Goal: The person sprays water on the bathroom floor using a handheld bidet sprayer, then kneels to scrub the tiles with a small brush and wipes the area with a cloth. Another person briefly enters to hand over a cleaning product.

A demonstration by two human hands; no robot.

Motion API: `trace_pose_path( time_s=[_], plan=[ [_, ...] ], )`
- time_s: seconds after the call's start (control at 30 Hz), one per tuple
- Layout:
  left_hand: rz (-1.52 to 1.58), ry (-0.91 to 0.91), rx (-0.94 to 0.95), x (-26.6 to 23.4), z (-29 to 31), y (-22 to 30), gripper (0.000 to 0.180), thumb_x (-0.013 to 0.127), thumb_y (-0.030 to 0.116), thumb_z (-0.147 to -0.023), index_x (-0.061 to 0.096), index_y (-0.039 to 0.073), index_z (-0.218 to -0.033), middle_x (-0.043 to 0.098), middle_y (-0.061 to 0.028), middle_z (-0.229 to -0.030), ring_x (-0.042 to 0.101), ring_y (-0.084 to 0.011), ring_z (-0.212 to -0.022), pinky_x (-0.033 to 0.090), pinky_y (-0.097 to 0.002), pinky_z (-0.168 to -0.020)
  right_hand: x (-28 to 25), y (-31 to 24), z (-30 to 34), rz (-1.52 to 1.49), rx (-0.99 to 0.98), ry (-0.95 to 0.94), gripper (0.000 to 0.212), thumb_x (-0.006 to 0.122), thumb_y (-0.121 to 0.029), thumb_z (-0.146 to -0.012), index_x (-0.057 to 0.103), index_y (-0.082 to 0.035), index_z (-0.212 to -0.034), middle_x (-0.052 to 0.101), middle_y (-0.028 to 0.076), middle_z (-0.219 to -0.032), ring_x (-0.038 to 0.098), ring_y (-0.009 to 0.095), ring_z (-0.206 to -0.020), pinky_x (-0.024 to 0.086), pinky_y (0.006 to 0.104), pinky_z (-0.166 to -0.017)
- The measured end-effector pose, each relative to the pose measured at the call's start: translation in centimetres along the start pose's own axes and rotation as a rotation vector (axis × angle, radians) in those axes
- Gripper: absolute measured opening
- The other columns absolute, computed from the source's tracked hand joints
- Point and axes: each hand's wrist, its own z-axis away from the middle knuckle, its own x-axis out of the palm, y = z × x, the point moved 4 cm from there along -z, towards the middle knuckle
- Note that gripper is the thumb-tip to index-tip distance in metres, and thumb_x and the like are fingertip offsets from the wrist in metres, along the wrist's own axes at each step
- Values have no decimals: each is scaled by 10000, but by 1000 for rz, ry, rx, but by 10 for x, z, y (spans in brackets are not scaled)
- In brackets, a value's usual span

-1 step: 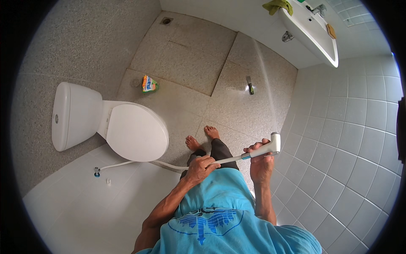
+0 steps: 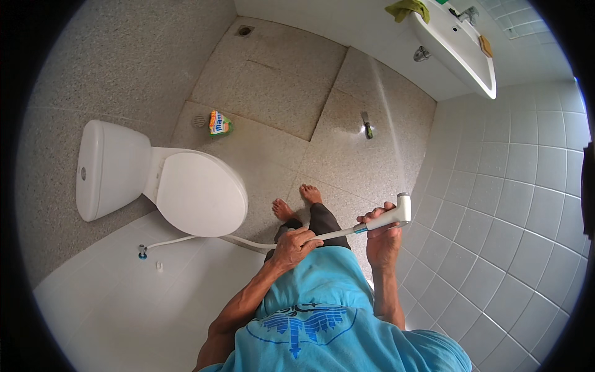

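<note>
A white handheld bidet sprayer (image 2: 389, 218) lies in my right hand (image 2: 382, 239), whose fingers wrap its handle. From its head a thin jet of water (image 2: 385, 108) shoots forward over the floor toward the far wall. My left hand (image 2: 296, 247) is closed around the white hose (image 2: 248, 243), in front of my waist. That hose runs left behind the toilet bowl to a wall valve (image 2: 142, 250). A scrubbing brush or scraper with a dark and green handle (image 2: 367, 128) lies on the floor ahead, left of the jet.
On the left stands a white toilet (image 2: 201, 195), lid down. A colourful detergent pouch (image 2: 220, 123) sits beyond it by a floor drain (image 2: 199, 121). Another drain (image 2: 244, 30) is farther off. A washbasin (image 2: 477, 68) with a green cloth (image 2: 406, 9) hangs far right; a tiled wall (image 2: 496, 204) flanks me.
</note>
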Motion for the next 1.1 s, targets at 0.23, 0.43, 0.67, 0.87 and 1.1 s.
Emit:
trace_pose_path(
  time_s=[0.23,0.43,0.67,0.87,1.1],
  plan=[
    [-71,84,-12,-7,5,-1,187,740,224,-886,702,46,-845,587,-104,-727,593,-290,-652,457,-418,-594,-7,21,-16,-242,70,36,706,808,-458,-815,498,-97,-1336,663,89,-1086,659,256,-1006,434,518,-1071],
    [-60,133,-56,-14,6,-9,190,758,216,-873,695,41,-836,599,-108,-716,603,-286,-632,462,-413,-580,-15,40,-22,-528,159,-30,628,814,-315,-820,532,-76,-1328,658,119,-1113,628,312,-1081,345,544,-1160],
    [-42,140,-79,-13,12,-13,227,754,247,-880,688,39,-818,599,-125,-695,611,-304,-615,456,-433,-554,-38,61,-19,-572,211,11,619,830,-255,-802,544,-65,-1317,650,127,-1121,616,310,-1092,333,560,-1172],
    [-35,104,-115,-10,15,-15,243,750,245,-881,677,26,-808,613,-144,-712,624,-319,-638,466,-437,-572,-56,77,-17,-645,267,49,605,844,-225,-779,562,-62,-1289,658,120,-1104,628,299,-1072,345,565,-1161],
    [13,85,-172,-7,21,-23,281,741,250,-887,658,4,-780,610,-155,-703,624,-320,-641,466,-427,-583,-68,92,-14,-696,340,113,631,853,-162,-743,574,-63,-1300,653,106,-1090,631,293,-1055,341,548,-1160]
  ],
)
